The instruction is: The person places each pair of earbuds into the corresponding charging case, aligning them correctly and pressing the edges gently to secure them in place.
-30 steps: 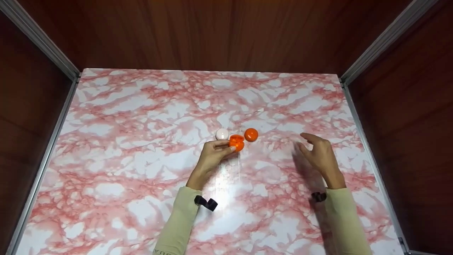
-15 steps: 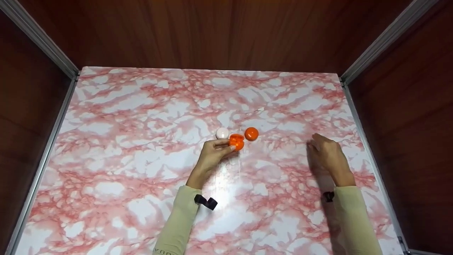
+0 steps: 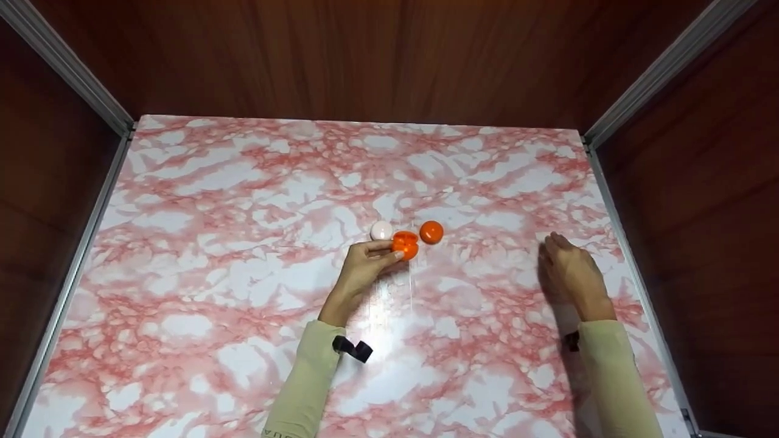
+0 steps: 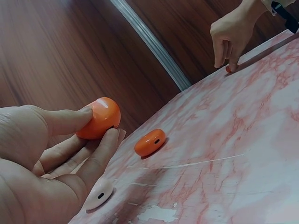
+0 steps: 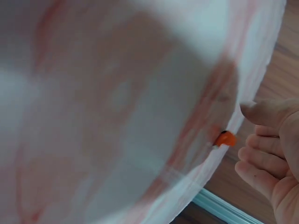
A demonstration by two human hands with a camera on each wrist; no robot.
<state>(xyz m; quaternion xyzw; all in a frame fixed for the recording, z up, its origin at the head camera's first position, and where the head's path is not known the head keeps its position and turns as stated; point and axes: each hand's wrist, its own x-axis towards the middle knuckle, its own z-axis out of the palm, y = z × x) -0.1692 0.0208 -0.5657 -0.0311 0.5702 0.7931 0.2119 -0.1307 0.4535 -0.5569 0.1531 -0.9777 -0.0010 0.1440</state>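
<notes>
My left hand (image 3: 367, 264) pinches an orange earbud case (image 3: 405, 246) between thumb and fingers, its lid raised. Whether anything sits inside is too small to tell. Just beyond, a shut orange earbud case (image 3: 431, 232) and a shut white earbud case (image 3: 381, 230) stand on the table. Far to the right, my right hand (image 3: 575, 271) reaches down to the tabletop. There a small orange earbud (image 5: 227, 138) lies by its fingertips. The right wrist view has the thumb and straight fingers spread, with a gap between them and the earbud.
The marbled pink and white table (image 3: 243, 304) is bounded by dark wood panels (image 3: 365, 61) and metal rails (image 3: 633, 255). The right panel stands close to my right hand. A worn patch (image 4: 159, 213) marks the surface near the cases.
My right hand has moved to the right and its fingers have drawn closer together and down. My left hand holds the orange case in nearly the same place.
</notes>
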